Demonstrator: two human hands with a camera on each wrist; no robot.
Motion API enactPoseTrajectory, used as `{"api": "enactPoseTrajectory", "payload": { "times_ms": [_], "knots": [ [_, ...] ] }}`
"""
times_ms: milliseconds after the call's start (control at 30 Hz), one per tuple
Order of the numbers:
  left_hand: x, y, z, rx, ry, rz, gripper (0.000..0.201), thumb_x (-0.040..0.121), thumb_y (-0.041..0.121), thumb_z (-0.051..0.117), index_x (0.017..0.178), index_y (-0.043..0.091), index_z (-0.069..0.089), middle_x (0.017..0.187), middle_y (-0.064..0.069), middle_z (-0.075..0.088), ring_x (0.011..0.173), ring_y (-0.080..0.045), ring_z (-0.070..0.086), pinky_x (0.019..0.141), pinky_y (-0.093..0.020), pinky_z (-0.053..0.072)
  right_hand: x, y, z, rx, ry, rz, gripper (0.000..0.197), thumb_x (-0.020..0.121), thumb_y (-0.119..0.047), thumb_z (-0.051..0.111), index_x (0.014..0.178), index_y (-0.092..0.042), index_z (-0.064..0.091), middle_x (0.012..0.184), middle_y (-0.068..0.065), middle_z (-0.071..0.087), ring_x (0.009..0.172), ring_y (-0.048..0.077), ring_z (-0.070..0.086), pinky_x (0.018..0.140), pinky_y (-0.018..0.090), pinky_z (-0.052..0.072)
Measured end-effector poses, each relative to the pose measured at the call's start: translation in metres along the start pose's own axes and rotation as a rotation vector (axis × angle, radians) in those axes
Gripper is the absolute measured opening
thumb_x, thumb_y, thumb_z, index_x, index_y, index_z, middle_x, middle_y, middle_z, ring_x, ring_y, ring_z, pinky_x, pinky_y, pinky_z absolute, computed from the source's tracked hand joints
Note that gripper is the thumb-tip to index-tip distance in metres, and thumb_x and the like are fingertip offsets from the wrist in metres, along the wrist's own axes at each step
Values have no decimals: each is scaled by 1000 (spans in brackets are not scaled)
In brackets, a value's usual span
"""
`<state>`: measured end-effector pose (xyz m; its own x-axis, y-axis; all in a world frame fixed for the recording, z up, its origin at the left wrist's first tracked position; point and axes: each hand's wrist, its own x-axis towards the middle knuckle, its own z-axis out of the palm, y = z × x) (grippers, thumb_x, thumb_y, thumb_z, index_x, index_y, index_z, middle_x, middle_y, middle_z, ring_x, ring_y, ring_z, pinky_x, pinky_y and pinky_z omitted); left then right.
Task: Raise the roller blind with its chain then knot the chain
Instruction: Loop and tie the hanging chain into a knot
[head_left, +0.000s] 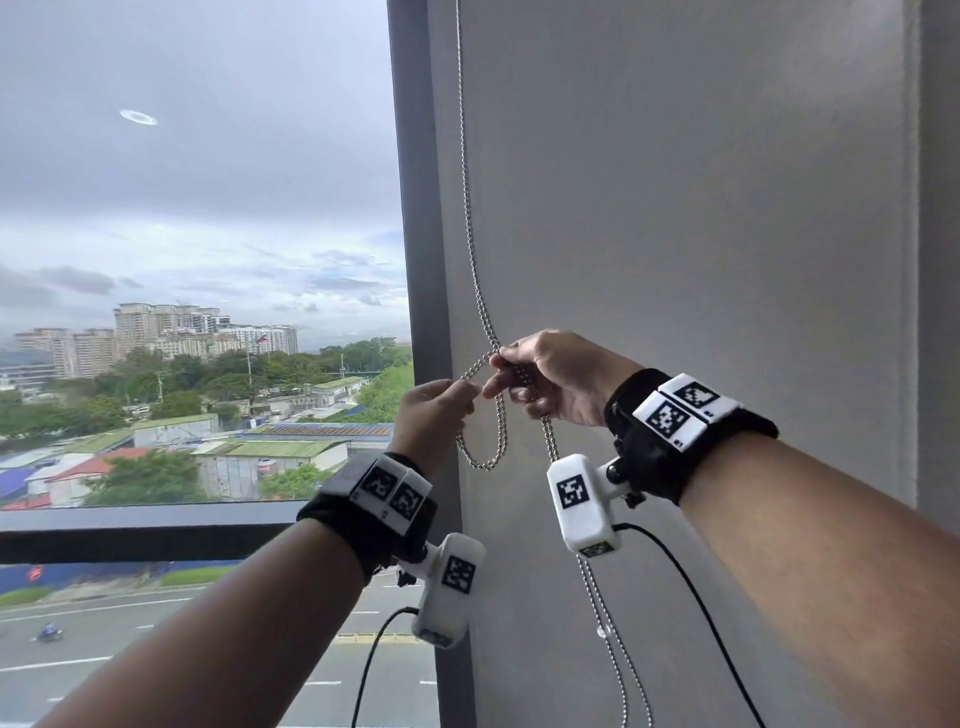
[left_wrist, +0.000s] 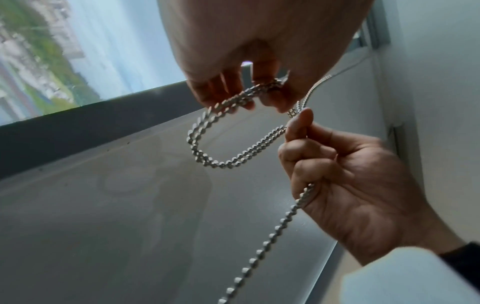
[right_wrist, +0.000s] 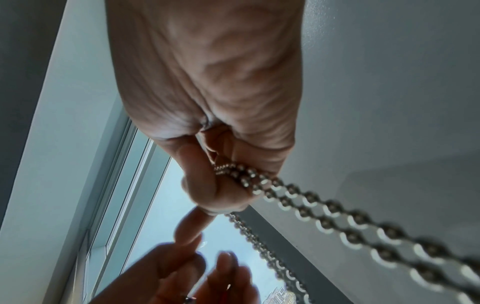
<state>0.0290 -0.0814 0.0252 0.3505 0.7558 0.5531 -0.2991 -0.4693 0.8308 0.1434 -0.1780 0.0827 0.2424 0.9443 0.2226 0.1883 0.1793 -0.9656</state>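
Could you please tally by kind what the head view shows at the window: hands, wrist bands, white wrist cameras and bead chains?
Hands: 2, the left hand and the right hand, both pinching the chain.
Wrist bands: 2, left wrist band and right wrist band.
White wrist cameras: 2, left camera and right camera.
Bead chains: 1, the chain.
Total: 7.

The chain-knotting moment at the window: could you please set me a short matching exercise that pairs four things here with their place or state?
Things:
1. left hand
2. right hand
3. chain
4. window frame

Place or state:
A. dark upright strip between glass and wall
B. pinches one end of the small loop, on the window side
C. hangs doubled along the wall and curls into a loop
D. grips the doubled strands on the wall side

Pairs: 1-B, 2-D, 3-C, 4-A
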Motion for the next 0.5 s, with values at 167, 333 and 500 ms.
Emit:
{"api": "enactPoseTrajectory", "payload": {
  "times_ms": [167,333,500],
  "knots": [
    [-10,9,3,-364,-227,-183,26,84,2,52,59,3,59,65,-18,58,52,-27,61,52,-31,55,3,2,2,31,76,-48,22,101,-14,36,89,-9,54,84,16,69,56,19,54,45,27,42],
    [-21,13,13,-202,-377,-231,19,85,10,56,70,2,64,96,-33,60,80,-37,65,80,-46,54,1,0,2,28,74,-91,24,101,-12,36,86,-8,55,110,29,69,67,24,61,55,30,50],
    [-19,13,11,-283,-487,-286,26,88,10,48,88,-2,71,76,-19,66,87,-38,66,86,-44,52,2,3,2,15,104,-108,22,100,-11,39,89,-7,57,111,28,69,87,31,67,76,40,57]
  ]
}}
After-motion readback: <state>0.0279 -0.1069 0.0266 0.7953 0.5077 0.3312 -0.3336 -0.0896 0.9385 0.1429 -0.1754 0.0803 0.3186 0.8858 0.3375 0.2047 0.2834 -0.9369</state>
